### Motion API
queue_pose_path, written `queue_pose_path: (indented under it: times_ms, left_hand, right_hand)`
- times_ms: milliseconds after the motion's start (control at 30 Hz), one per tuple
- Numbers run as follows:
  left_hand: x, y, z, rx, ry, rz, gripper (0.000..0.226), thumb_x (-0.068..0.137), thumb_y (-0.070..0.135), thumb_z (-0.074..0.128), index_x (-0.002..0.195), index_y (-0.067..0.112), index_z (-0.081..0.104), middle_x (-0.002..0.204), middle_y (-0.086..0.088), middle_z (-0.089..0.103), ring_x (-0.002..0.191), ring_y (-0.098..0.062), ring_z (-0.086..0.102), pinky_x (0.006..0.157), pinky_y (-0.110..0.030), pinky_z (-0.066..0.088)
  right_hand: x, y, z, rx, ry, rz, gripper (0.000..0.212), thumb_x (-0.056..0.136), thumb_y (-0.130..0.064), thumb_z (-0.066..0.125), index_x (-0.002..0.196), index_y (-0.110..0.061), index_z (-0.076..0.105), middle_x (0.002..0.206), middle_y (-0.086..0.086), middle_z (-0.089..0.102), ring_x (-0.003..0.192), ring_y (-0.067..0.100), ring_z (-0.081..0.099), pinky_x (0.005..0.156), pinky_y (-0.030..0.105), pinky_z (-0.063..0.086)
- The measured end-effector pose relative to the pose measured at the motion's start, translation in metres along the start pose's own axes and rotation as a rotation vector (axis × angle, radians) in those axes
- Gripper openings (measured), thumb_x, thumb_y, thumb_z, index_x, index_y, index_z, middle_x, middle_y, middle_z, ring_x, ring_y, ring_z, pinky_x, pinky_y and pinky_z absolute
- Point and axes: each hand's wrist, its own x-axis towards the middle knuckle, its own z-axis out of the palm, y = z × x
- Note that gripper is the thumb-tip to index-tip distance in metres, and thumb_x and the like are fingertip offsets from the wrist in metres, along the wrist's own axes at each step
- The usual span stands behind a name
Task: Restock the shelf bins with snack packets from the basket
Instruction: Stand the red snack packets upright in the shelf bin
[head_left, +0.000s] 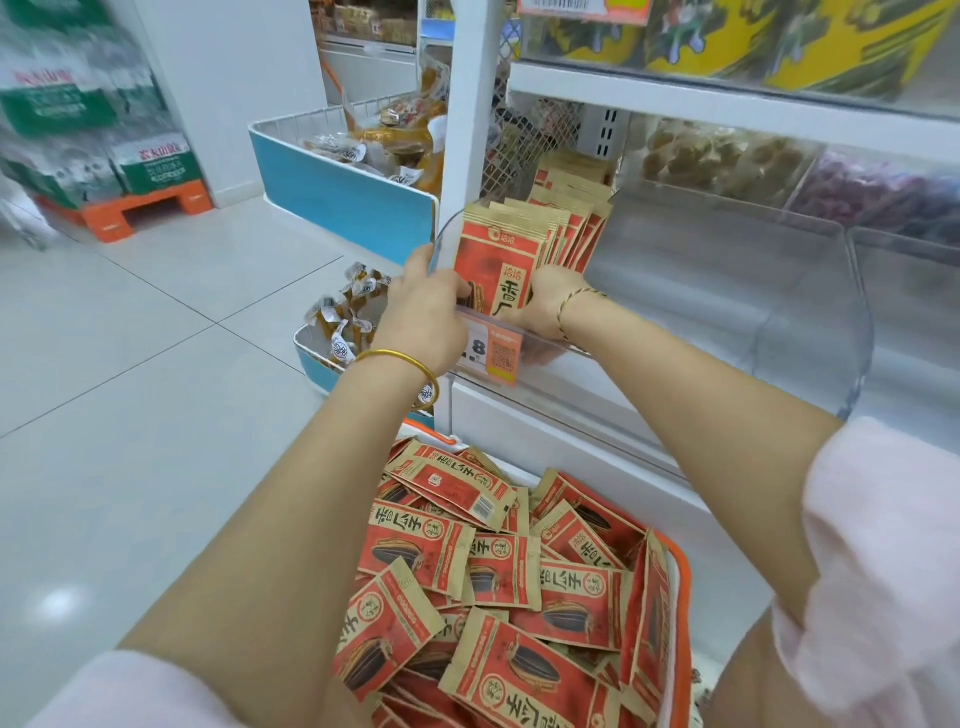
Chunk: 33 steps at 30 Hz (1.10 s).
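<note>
Snack packets (558, 218) are stood upright in a row inside the clear shelf bin (675, 312) at 12 o'clock. The front packet (493, 257) is gripped at its 9 o'clock edge by the left hand (426, 317), fingers curled onto it, and at its 3 o'clock edge by the right hand (545, 306), fingers curled close together (tips blurred behind the bin's lip). An orange price tag (501, 356) is fixed below. Loose packets (498, 566) are heaped in the orange-rimmed basket (683, 592) at 6 o'clock
</note>
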Motion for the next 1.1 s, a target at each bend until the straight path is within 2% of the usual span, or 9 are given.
queue_pose_path:
  times_ms: [100, 167, 233, 333, 400, 467, 633, 867, 1100]
  left_hand:
    - [-0.006, 0.003, 0.0, 0.033, 0.03, -0.016, 0.039, 0.089, -0.002, 0.044, 0.124, 0.01, 0.054, 0.156, -0.011, 0.011, 0.141, -0.031, 0.012, 0.113, -0.039, 0.02]
    - [-0.01, 0.006, -0.001, 0.074, 0.11, 0.017, 0.038, 0.087, 0.001, 0.047, 0.122, 0.011, 0.056, 0.15, -0.012, 0.022, 0.136, -0.032, 0.019, 0.11, -0.04, 0.024]
    - [-0.016, 0.009, -0.003, 0.103, 0.184, 0.083, 0.037, 0.086, 0.004, 0.048, 0.12, 0.014, 0.058, 0.139, -0.009, 0.036, 0.127, -0.03, 0.029, 0.104, -0.04, 0.03]
    - [-0.027, 0.019, -0.004, 0.055, 0.209, 0.208, 0.034, 0.084, 0.01, 0.05, 0.115, 0.018, 0.061, 0.118, -0.007, 0.053, 0.111, -0.028, 0.046, 0.095, -0.041, 0.039]
    - [-0.038, 0.028, -0.002, -0.043, 0.127, 0.251, 0.027, 0.083, 0.013, 0.052, 0.105, 0.02, 0.064, 0.102, -0.002, 0.063, 0.096, -0.025, 0.056, 0.084, -0.038, 0.046]
    - [-0.051, 0.035, 0.009, -0.06, -0.062, 0.285, 0.02, 0.084, 0.016, 0.052, 0.097, 0.02, 0.066, 0.092, 0.001, 0.064, 0.089, -0.021, 0.058, 0.08, -0.034, 0.049]
    - [-0.075, 0.035, 0.054, 0.253, -0.594, 0.364, 0.021, 0.091, 0.02, 0.053, 0.106, 0.016, 0.066, 0.111, -0.004, 0.065, 0.101, -0.021, 0.058, 0.084, -0.029, 0.046]
    - [-0.076, 0.033, 0.067, 0.289, -0.758, 0.334, 0.025, 0.094, 0.023, 0.052, 0.115, 0.014, 0.061, 0.11, -0.002, 0.06, 0.091, -0.014, 0.047, 0.08, -0.022, 0.038]
    - [-0.07, 0.029, 0.063, 0.153, -0.904, 0.229, 0.025, 0.094, 0.03, 0.054, 0.114, 0.016, 0.059, 0.1, -0.005, 0.068, 0.075, -0.01, 0.062, 0.071, -0.025, 0.051]
  right_hand:
    - [-0.014, -0.003, -0.005, 0.081, -0.083, -0.022, 0.029, 0.094, -0.029, 0.056, 0.119, -0.013, 0.059, 0.109, 0.005, 0.062, 0.108, 0.025, 0.059, 0.095, 0.033, 0.047]
    - [-0.024, -0.001, -0.01, 0.053, -0.03, -0.031, 0.02, 0.093, -0.028, 0.057, 0.105, -0.012, 0.061, 0.103, 0.007, 0.064, 0.105, 0.025, 0.061, 0.093, 0.037, 0.05]
    - [-0.04, 0.002, -0.02, -0.049, 0.142, -0.071, 0.017, 0.093, -0.025, 0.057, 0.079, -0.015, 0.053, 0.1, 0.01, 0.066, 0.1, 0.026, 0.063, 0.088, 0.038, 0.052]
    - [-0.086, 0.013, -0.029, 0.095, 0.405, -0.212, 0.01, 0.09, -0.012, 0.058, 0.083, -0.015, 0.052, 0.091, 0.009, 0.066, 0.089, 0.024, 0.065, 0.081, 0.039, 0.054]
    - [-0.123, 0.026, -0.024, 0.223, 0.262, -0.268, 0.01, 0.087, -0.005, 0.059, 0.085, -0.015, 0.055, 0.078, 0.008, 0.067, 0.074, 0.022, 0.068, 0.068, 0.035, 0.057]
    - [-0.145, 0.048, -0.001, 0.061, -0.069, -0.263, 0.01, 0.088, -0.008, 0.058, 0.09, -0.018, 0.059, 0.075, 0.002, 0.067, 0.065, 0.013, 0.065, 0.061, 0.023, 0.053]
    - [-0.136, 0.119, 0.087, -0.649, -0.6, -0.258, 0.042, 0.089, -0.003, 0.051, 0.126, -0.02, 0.057, 0.12, 0.0, 0.058, 0.105, 0.02, 0.055, 0.084, 0.032, 0.047]
    - [-0.12, 0.172, 0.131, -1.085, -0.586, -0.312, 0.038, 0.086, -0.007, 0.059, 0.122, -0.021, 0.054, 0.121, 0.006, 0.052, 0.11, 0.028, 0.049, 0.09, 0.048, 0.046]
    - [-0.119, 0.151, 0.084, -0.757, -0.557, -0.267, 0.025, 0.087, -0.034, 0.063, 0.106, -0.019, 0.058, 0.095, -0.003, 0.059, 0.093, 0.02, 0.058, 0.072, 0.029, 0.047]
